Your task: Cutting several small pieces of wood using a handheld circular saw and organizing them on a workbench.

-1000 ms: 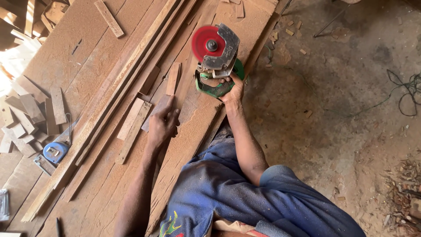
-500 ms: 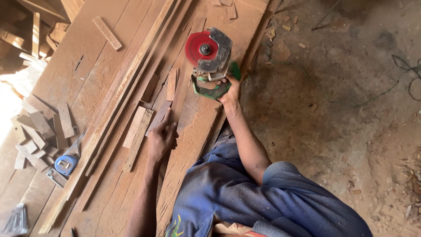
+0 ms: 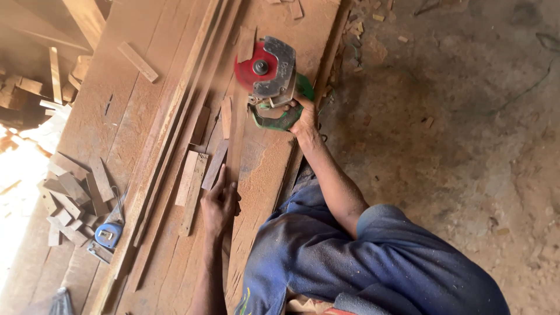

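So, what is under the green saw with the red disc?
Under the saw, held by the right hand, lies a long wooden plank dusted with sawdust. The blade's lower edge and the cut itself are covered.

Dusty dirt floor (image 3: pixel 455 146), wooden planks (image 3: pixel 116 116), bright sunlight at left

— Where does the single view sit?
— On the person's head, looking steeply down over the blue-trousered knee (image 3: pixel 373 262) at the long sawdust-covered wooden plank (image 3: pixel 262 169).
— How near?
— Arm's length; planks run left, bare earthen floor (image 3: pixel 466 134) fills the right.
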